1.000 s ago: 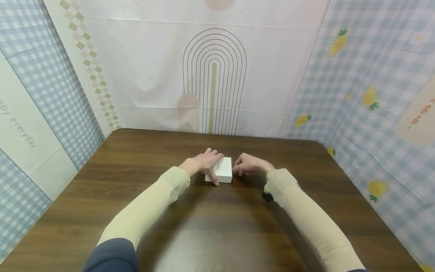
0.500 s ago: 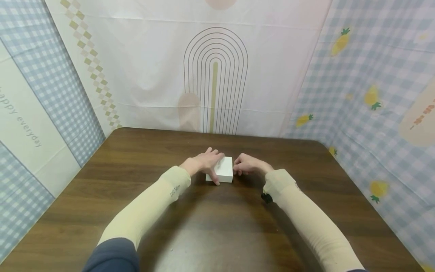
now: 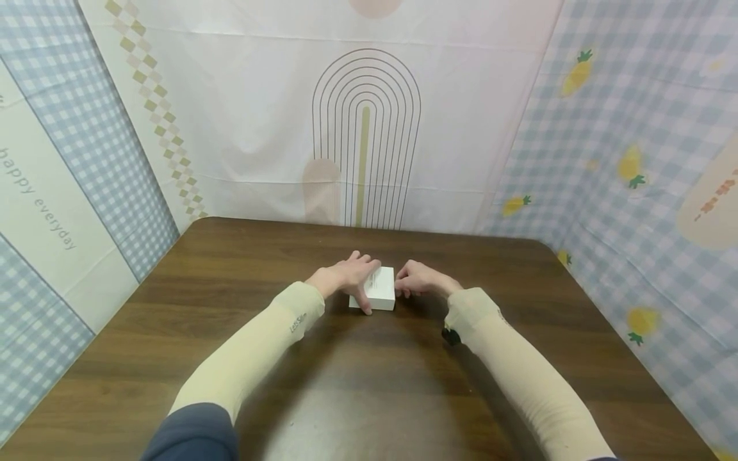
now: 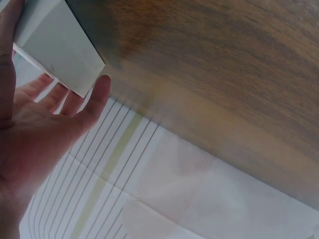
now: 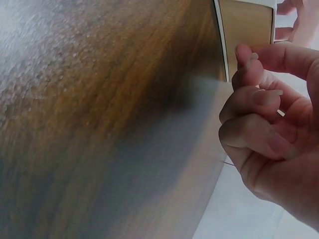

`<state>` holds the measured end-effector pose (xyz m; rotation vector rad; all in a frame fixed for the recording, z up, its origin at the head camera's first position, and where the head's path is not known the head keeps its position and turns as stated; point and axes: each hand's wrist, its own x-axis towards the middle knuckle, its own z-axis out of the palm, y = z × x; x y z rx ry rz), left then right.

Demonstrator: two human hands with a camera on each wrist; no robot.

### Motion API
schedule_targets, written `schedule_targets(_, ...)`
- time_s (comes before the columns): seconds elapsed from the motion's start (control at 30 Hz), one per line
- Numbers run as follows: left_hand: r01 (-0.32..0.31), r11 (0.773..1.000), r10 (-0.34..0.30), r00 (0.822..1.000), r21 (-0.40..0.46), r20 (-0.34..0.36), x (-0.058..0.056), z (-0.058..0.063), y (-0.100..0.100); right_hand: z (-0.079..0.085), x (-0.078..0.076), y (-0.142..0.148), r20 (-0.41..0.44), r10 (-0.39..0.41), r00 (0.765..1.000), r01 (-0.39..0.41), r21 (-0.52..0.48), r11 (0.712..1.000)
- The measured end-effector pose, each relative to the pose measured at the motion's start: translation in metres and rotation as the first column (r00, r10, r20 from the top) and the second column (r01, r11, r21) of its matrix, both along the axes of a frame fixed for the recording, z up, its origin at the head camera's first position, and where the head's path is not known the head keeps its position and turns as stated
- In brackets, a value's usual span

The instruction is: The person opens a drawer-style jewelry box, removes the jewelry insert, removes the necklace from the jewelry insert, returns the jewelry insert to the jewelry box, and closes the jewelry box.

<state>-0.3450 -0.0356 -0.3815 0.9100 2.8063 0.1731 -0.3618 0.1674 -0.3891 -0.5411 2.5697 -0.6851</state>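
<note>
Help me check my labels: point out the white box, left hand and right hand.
White box (image 3: pixel 383 285): head view, top face.
Left hand (image 3: pixel 344 275): head view, back of the hand.
Right hand (image 3: pixel 423 278): head view, back of the hand.

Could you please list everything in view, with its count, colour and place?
Table: 1, brown, before the person
Box: 1, white, on the table towards its far edge
Back cloth: 1, mostly white with lined arches, behind the table
Left cloth: 1, blue-white check with pale lettered band, left
Right cloth: 1, blue-white check with yellow pineapples, right
Black item: 1, black, by the right wrist
Cream sleeves: 2, cream, on the forearms
Navy sleeves: 2, navy, bottom edge
Hands: 2, bare; left hand holding the box, right hand at its right end
</note>
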Motion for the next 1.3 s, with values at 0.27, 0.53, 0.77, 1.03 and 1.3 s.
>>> schedule_targets(0.27, 0.004, 1.0, -0.004, 1.0, 0.004, -0.008, 0.0008, 0.0003, 0.0, -0.0011, -0.0003, 0.004, -0.011, 0.015, 1.0, -0.015, -0.02, 1.0)
schedule_targets(0.53, -0.003, 1.0, 0.003, 1.0, 0.004, -0.005, -0.0002, -0.001, -0.0009, 0.0003, 0.0005, 0.0047, 0.0, 0.012, 1.0, -0.012, -0.03, 0.999)
schedule_targets(0.77, -0.005, 1.0, 0.005, 1.0, 0.011, 0.003, -0.001, -0.0017, -0.0011, 0.0003, 0.0, 0.0056, -0.004, 0.009, 1.0, -0.009, -0.013, 1.0)
schedule_targets(1.03, 0.003, 1.0, -0.003, 1.0, 0.019, -0.009, -0.0017, -0.0024, -0.0014, 0.0009, -0.0011, 0.0068, -0.002, 0.017, 1.0, -0.017, -0.018, 1.0)
schedule_targets(1.3, 0.0, 1.0, 0.0, 1.0, 0.01, -0.01, -0.0011, -0.0022, -0.0011, 0.0011, -0.0008, 0.0071, 0.006, 0.008, 1.0, -0.008, -0.01, 1.0)
